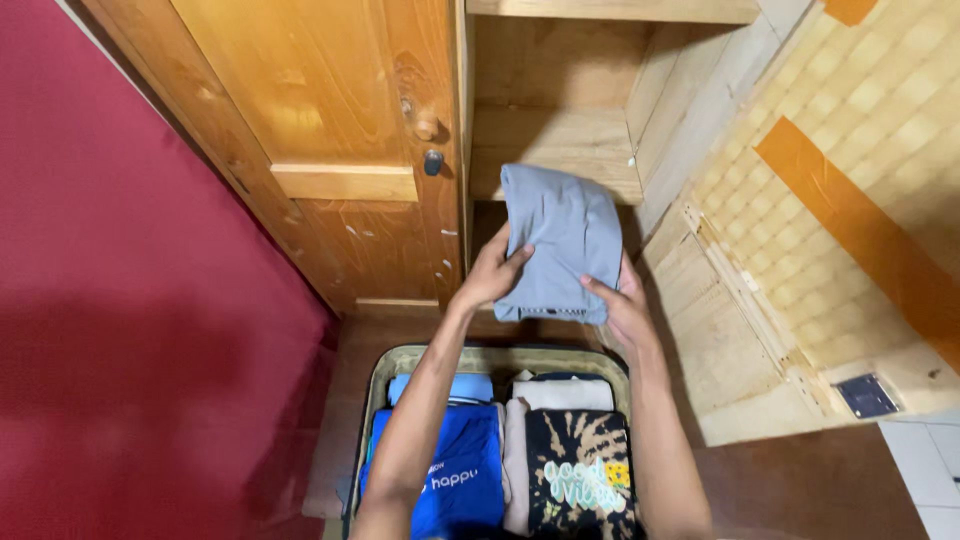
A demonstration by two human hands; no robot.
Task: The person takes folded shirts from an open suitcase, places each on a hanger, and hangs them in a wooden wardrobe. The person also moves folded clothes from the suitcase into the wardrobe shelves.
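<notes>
Above the open suitcase, at about 12 o'clock from it, both hands hold a folded grey cloth garment up before the open wooden wardrobe. The left hand grips its left edge, thumb on the front and the remaining fingers hidden behind the cloth, so they are closed on it. The right hand cups the lower right corner, thumb pressed across the front, likewise clamped on the garment.

The fold looks loose: only two edges are pinched, and the top sags free towards 12 o'clock. If either grip eases, the cloth could fall open, or drop onto the packed clothes below.

At 6 o'clock in the suitcase lie a folded blue shirt with white lettering and, just beside it at 3 o'clock, a black tie-dye shirt with a printed front. A falling garment would rumple these neat stacks.

The wooden wardrobe shelf sits behind the garment; its front edge could catch the sagging top. The closed wooden door at 10 o'clock stands near the left hand, and a careless swing could knock knuckles on its knob.
</notes>
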